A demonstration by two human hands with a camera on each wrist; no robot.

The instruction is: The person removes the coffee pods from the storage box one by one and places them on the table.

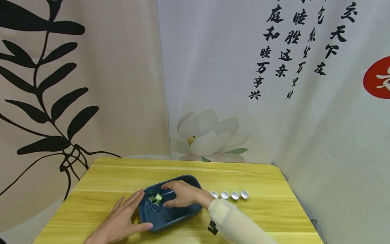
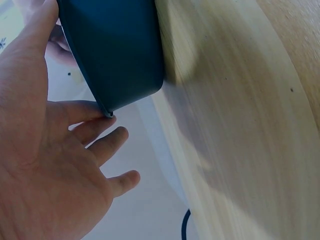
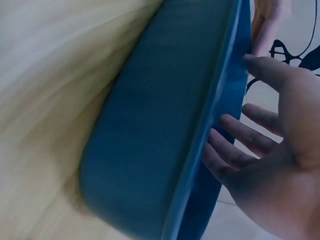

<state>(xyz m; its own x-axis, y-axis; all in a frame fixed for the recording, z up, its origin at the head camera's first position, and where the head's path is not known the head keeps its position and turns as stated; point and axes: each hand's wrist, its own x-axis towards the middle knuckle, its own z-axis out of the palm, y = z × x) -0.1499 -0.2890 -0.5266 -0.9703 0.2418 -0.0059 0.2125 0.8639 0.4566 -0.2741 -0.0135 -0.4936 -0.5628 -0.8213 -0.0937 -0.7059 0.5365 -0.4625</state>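
Note:
A dark blue tray [image 1: 170,220] with raised sides sits on the wooden table. My left hand [image 1: 123,215] grips its left end, with the thumb at the near edge and fingertips at the far corner; the outer fingers [image 2: 107,147] stand apart from it in the left wrist view. In the tray lie a few small round pieces [image 1: 155,206] with silvery rims and green parts; their exact kind is unclear. Over the tray, my right hand [image 1: 182,193] reaches in beside these pieces, its fingers [image 3: 247,135] spread, with nothing visible between them. The hand hides part of the tray floor.
Several small silver-topped round pieces [image 1: 235,196] stand in a row right of the tray, partly behind the right wrist. A small black object [image 1: 212,227] shows beneath the cream sleeve [image 1: 234,217]. The wooden table [image 1: 262,217] meets printed cloth hangings [image 1: 213,84] behind.

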